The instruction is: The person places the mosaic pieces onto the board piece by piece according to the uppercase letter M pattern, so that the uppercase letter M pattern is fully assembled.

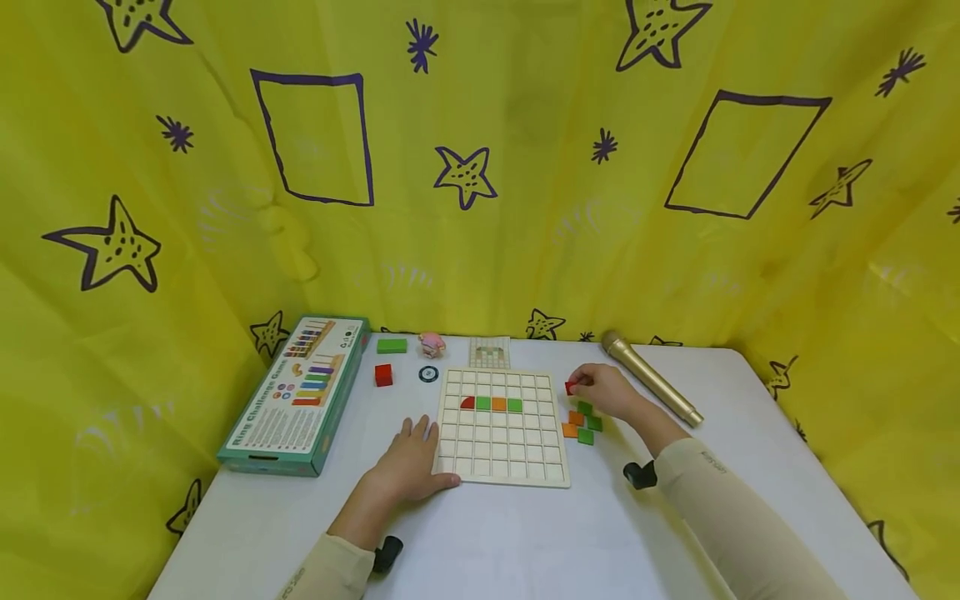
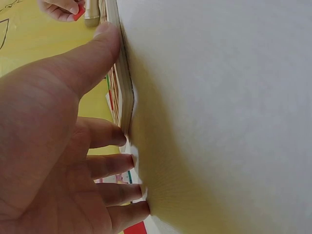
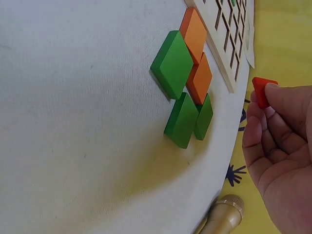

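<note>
A pale wooden grid board (image 1: 504,451) lies mid-table. One of its rows holds a red quarter-round tile (image 1: 468,403), a green tile (image 1: 483,403), an orange tile (image 1: 499,404) and another green tile. My left hand (image 1: 408,467) rests at the board's near left corner, fingers spread, its thumb (image 2: 100,56) along the near edge. Beyond the board's right side, my right hand (image 1: 606,390) pinches a small red tile (image 3: 263,90) between thumb and fingertips. Beside the board, below that hand, lie loose green tiles (image 3: 174,66) and orange tiles (image 3: 194,36).
A ring game box (image 1: 292,400) stands at the left. Behind the board are a patterned card (image 1: 490,352), a round token (image 1: 428,374), a pink figurine (image 1: 431,344), a red cube (image 1: 383,375) and a green block (image 1: 392,346). A gold microphone (image 1: 654,379) lies back right.
</note>
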Available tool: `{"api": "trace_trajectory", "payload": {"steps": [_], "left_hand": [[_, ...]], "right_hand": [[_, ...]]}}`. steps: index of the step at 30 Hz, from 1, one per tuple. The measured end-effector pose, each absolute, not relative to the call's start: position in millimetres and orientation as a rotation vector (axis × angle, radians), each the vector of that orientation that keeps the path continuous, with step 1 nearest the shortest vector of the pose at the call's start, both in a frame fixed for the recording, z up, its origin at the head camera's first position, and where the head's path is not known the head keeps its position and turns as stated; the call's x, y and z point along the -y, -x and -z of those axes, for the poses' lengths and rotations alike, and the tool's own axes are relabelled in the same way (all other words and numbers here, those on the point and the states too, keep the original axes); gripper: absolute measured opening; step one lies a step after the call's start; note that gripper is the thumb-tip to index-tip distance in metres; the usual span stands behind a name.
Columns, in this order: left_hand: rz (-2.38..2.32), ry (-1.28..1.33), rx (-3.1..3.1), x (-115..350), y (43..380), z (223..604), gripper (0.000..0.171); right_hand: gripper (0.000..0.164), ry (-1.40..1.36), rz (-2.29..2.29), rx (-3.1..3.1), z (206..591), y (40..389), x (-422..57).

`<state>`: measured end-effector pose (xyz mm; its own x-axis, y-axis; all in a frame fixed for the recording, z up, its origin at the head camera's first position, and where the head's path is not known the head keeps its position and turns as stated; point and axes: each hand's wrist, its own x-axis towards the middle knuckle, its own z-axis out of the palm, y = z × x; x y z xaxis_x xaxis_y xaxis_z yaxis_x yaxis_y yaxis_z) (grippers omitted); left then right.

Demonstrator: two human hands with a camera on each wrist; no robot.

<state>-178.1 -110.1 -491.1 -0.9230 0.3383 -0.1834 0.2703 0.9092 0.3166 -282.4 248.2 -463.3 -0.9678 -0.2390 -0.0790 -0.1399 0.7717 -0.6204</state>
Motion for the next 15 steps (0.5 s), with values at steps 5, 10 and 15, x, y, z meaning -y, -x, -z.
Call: {"api": "trace_trajectory", "payload": {"steps": [5,10,15], "left_hand": [[-0.417,-0.466,-2.838,109,178,492,0.097],[-0.426,-0.464,-2.833,109,179,491,0.097],[-0.434,-0.450,-2.828,109,177,492,0.098]], "right_hand": [[0.010,0.294,0.994,-2.812,466,282,-245],[0.010,0.332,0.998,-2.795,468,281,-236],[0.010,0.373,1.002,-2.768,467,283,-222]]}}
